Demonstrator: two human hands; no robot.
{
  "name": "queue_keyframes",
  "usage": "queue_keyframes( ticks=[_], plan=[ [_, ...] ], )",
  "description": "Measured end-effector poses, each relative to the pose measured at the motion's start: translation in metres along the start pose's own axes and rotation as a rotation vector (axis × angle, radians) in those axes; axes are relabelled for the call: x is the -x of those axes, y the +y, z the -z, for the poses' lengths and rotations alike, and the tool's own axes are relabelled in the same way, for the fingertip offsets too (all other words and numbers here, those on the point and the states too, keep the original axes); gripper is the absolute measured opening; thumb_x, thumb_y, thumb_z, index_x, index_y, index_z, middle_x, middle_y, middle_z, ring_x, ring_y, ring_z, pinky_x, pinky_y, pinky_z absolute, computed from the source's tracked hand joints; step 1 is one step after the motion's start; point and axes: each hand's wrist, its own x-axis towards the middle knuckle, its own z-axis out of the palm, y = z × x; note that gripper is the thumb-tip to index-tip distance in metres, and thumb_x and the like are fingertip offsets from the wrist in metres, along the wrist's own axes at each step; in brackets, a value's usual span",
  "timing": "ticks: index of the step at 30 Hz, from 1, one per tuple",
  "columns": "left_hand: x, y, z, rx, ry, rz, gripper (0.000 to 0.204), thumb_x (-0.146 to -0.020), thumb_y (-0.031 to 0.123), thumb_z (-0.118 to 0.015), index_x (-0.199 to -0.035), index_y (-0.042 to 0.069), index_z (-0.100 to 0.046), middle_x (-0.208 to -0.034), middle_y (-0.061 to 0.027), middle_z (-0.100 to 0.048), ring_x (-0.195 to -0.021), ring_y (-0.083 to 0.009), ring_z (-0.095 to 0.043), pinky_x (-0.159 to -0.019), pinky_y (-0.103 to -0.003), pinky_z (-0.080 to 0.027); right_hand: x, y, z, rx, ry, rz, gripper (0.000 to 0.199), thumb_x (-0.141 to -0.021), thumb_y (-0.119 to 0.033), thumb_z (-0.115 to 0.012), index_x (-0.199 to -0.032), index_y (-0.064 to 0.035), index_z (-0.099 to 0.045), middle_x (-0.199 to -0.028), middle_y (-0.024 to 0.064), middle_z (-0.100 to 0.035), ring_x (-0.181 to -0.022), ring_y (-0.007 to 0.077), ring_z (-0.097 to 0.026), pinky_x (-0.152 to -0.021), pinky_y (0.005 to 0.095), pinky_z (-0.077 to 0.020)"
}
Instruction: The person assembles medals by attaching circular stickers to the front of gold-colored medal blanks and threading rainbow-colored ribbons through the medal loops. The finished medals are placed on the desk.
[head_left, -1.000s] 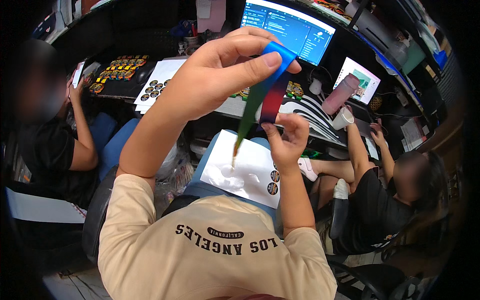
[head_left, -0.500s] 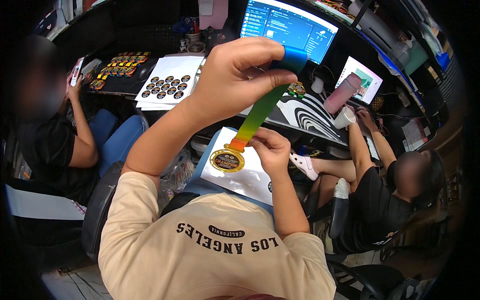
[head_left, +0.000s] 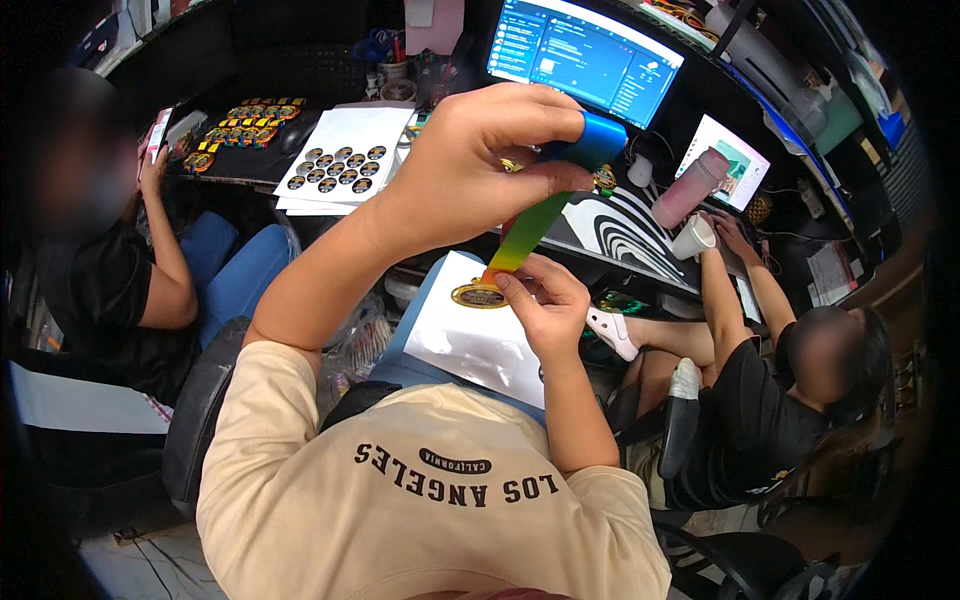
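Observation:
My left hand (head_left: 490, 150), raised in front of the monitor, pinches the blue upper end of a multicolored ribbon (head_left: 536, 228). The strap runs down through green and yellow to orange. At its lower end hangs a round gold-rimmed medal (head_left: 479, 295) with a dark center, now tilted so its face looks foreshortened. My right hand (head_left: 548, 308) is closed on the ribbon just beside the medal, thumb at the medal's edge. Beneath them, a white sheet (head_left: 470, 345) rests on my lap.
On the desk at left are white sheets of round dark stickers (head_left: 335, 170) and rows of medals with folded ribbons (head_left: 245, 128). A lit monitor (head_left: 585, 60) stands behind. One person (head_left: 110, 260) sits left with a phone; another (head_left: 770, 400) sits right, near a cup (head_left: 692, 237) and pink bottle (head_left: 692, 188).
The medal has risen slightly and tipped from facing up to a flatter, edge-on angle. Both hands have shifted a little to the right, still holding the ribbon.

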Motion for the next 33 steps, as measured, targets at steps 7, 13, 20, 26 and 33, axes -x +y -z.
queue_keyframes(
  ticks=[7,13,20,26,33],
  plan=[
    [-0.001,-0.009,0.001,0.009,-0.034,-0.018,0.033,-0.073,0.007,-0.081,-0.102,0.0,-0.068,-0.108,-0.0064,-0.062,-0.087,-0.0114,-0.062,-0.071,-0.024,-0.054,0.002,-0.005,0.002,0.112,0.047,-0.059,0.015,-0.078,0.005,-0.072,-0.093,0.0065,-0.07,-0.094,0.0139,-0.07,-0.081,0.0167,-0.068,-0.074,0.0274,-0.0562],
    [-0.004,-0.013,0.014,0.004,-0.029,0.118,0.034,-0.077,0.012,-0.081,-0.105,-0.004,-0.068,-0.094,-0.0032,-0.064,-0.073,-0.0024,-0.056,-0.059,-0.017,-0.045,0.006,-0.01,0.002,0.097,0.153,0.004,0.019,-0.078,0.003,-0.074,-0.096,0.006,-0.067,-0.093,0.0121,-0.069,-0.084,0.0161,-0.068,-0.075,0.0268,-0.0542],
    [0.001,-0.011,0.016,0.059,-0.129,0.362,0.046,-0.087,0.023,-0.072,-0.125,0.001,-0.06,-0.084,-0.0053,-0.066,-0.063,-0.0038,-0.057,-0.053,-0.019,-0.045,0.016,-0.005,0.002,0.085,0.272,-0.089,0.021,-0.078,0.0,-0.077,-0.096,0.0029,-0.065,-0.089,0.0081,-0.068,-0.083,0.013,-0.066,-0.075,0.0236,-0.0508],
    [0.003,-0.011,0.022,0.089,-0.481,0.508,0.051,-0.098,0.029,-0.056,-0.143,0.009,-0.043,-0.085,-0.0067,-0.066,-0.046,-0.0074,-0.052,-0.042,-0.022,-0.045,0.022,0.016,0.016,0.297,0.21,-0.125,0.017,-0.075,-0.006,-0.081,-0.088,0.0006,-0.071,-0.084,0.0056,-0.066,-0.067,0.0074,-0.056,-0.061,0.0217,-0.0438],
    [0.016,-0.019,0.027,0.413,-0.809,0.625,0.066,-0.1,0.051,-0.036,-0.152,0.012,-0.021,-0.116,-0.0174,-0.066,-0.04,-0.0054,-0.052,-0.037,-0.018,-0.044,0.009,0.012,0.05,-0.401,-0.187,-0.873,0.028,-0.089,-0.011,-0.065,-0.113,0.0012,-0.058,-0.084,0.0115,-0.068,-0.071,0.0172,-0.069,-0.049,0.0264,-0.0551]
  ],
)
